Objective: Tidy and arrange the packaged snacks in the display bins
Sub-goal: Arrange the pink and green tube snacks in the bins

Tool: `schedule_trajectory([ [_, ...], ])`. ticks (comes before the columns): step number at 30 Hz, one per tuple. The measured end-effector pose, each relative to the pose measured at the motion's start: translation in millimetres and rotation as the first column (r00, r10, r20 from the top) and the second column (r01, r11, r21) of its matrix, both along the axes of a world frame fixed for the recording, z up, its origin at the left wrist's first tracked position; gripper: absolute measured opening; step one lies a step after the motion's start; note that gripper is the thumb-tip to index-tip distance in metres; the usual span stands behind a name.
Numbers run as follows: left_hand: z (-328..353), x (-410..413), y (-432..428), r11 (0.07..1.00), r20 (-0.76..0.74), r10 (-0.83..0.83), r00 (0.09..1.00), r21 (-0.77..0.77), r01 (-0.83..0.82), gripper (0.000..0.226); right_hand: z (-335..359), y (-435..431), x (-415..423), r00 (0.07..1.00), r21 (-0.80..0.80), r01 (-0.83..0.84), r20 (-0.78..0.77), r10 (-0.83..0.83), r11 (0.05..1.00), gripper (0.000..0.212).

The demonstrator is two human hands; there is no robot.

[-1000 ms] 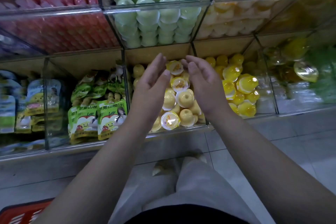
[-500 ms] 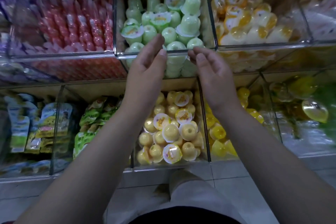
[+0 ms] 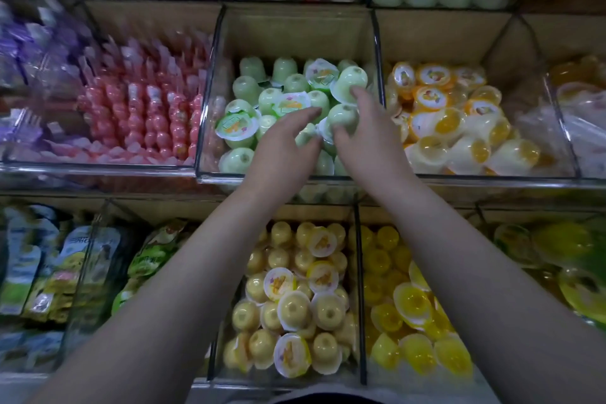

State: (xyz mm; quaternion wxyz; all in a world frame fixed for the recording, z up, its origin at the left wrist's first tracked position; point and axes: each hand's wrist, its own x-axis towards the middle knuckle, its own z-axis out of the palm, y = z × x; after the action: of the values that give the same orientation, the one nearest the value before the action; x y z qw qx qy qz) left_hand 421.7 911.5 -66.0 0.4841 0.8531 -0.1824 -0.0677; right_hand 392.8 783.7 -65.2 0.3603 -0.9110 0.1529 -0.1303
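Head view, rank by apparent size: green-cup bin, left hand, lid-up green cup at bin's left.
1. Green-cup bin
2. Left hand
3. Lid-up green cup
The hand looks nearer the camera, so its lead over the cup may be overstated.

One left hand point(image 3: 284, 138), one right hand point(image 3: 364, 136), one clear bin point(image 3: 223, 178) of green jelly cups point(image 3: 245, 88), three showing printed lids (the heap too jumbled to total).

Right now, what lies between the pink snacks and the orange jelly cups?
The bin of green jelly cups, with left hand and right hand in it; head view.
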Motion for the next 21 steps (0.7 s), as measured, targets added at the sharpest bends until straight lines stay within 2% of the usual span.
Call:
schedule_trajectory([
  [4, -8, 17, -5, 0.996, 0.045, -0.017, 0.999, 0.089, 0.013, 0.046, -3, -3, 18, 0.986, -0.118, -0.093, -0.147, 0.075, 0.989, 0.055],
  [7, -11, 30, -1, 0.986, 0.016, -0.082, 0.996, 0.144, 0.079, 0.053, -4, -4, 22, 0.987, -0.125, -0.094, -0.145, 0.076, 0.988, 0.055],
  [11, -9, 42, 11, 0.945, 0.028, -0.230, 0.973, 0.245, 0.217, 0.071, -7, -2, 26, 0.987, 0.026, -0.114, -0.114, 0.116, 0.993, 0.051],
  [15, -5, 54, 25, 0.937, 0.128, -0.254, 0.959, 0.277, 0.212, 0.065, -5, 7, 30, 0.986, 0.211, -0.145, -0.049, 0.159, 0.967, 0.040],
  [17, -3, 58, 30, 0.929, 0.123, -0.272, 0.955, 0.294, 0.226, 0.062, 0, 7, 36, 0.994, 0.136, -0.113, 0.017, 0.112, 0.984, 0.035],
  [20, -3, 63, 35, 0.921, 0.122, -0.298, 0.947, 0.298, 0.252, 0.062, 5, -2, 52, 0.990, -0.144, 0.021, 0.138, -0.001, 0.989, 0.036],
  [21, -4, 64, 36, 0.920, 0.127, -0.306, 0.944, 0.295, 0.258, 0.062, 6, -7, 59, 0.992, -0.219, 0.042, 0.122, -0.016, 0.975, 0.040],
])
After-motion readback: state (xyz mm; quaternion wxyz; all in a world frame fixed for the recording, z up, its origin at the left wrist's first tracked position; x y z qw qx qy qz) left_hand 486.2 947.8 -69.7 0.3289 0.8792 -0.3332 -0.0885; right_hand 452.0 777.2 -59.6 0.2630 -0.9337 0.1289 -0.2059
